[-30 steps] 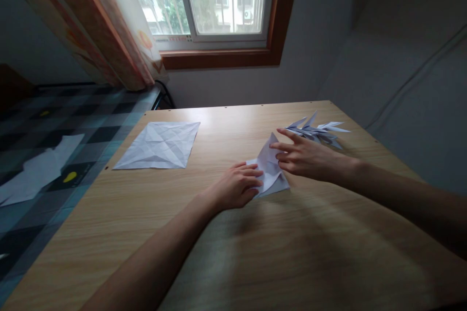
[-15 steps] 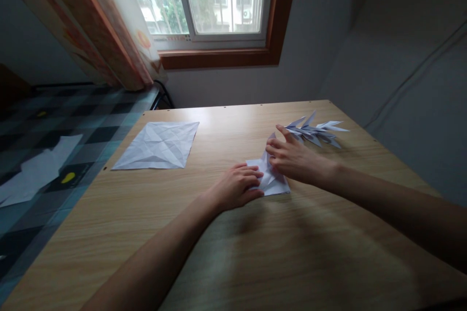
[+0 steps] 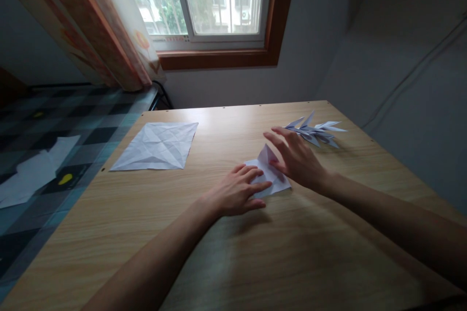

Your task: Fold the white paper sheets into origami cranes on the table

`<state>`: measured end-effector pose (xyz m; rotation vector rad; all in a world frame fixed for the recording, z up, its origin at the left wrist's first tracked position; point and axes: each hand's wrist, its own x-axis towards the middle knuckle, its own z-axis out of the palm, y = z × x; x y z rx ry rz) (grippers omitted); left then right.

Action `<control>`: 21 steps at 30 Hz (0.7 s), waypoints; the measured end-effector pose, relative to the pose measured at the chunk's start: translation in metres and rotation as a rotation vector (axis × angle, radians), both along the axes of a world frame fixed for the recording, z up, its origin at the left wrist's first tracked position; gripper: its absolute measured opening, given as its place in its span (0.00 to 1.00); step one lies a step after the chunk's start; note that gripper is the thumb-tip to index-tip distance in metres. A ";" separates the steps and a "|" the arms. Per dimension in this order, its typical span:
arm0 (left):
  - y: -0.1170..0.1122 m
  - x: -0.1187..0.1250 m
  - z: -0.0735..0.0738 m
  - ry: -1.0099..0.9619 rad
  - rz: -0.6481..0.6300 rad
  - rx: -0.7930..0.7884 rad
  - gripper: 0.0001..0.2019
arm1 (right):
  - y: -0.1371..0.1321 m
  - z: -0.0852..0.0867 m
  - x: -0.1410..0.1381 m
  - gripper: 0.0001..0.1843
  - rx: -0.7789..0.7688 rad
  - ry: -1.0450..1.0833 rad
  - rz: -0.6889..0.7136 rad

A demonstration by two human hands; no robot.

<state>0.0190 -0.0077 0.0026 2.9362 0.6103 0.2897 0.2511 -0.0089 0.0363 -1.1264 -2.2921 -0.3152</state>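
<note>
A small folded sheet of white paper (image 3: 279, 183) lies on the wooden table (image 3: 175, 223), one pointed flap raised off it. My left hand (image 3: 241, 188) rests flat on the paper's left part, fingers spread. Over the right side, my right hand (image 3: 294, 158) has its fingers apart, the thumb touching or close to the raised flap; I cannot tell whether it presses on it. Just behind the right hand is a cluster of pointed folded paper pieces (image 3: 315, 133).
A creased square sheet of paper (image 3: 156, 146) lies flat at the table's back left. Left of the table, white papers (image 3: 36, 172) rest on a checked cloth (image 3: 109, 116). A window (image 3: 219, 0) and a curtain (image 3: 105, 24) are behind.
My right hand's fingers have spread and come away from the flap, which stands lower now. The fingers of my left hand have spread wider on the paper. The view has shifted slightly.
</note>
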 end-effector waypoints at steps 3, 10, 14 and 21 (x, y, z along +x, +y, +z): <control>-0.003 0.001 0.000 0.112 0.012 -0.047 0.34 | 0.000 -0.023 0.001 0.36 -0.195 0.273 -0.086; -0.010 0.004 0.001 0.149 -0.011 -0.119 0.40 | -0.004 -0.050 -0.006 0.10 -0.351 0.294 -0.089; -0.008 0.004 0.001 0.001 0.001 -0.094 0.30 | -0.008 -0.055 -0.005 0.11 -0.339 0.318 -0.041; 0.005 0.006 -0.006 -0.442 0.374 -0.170 0.10 | -0.010 -0.050 -0.009 0.10 -0.657 0.552 0.140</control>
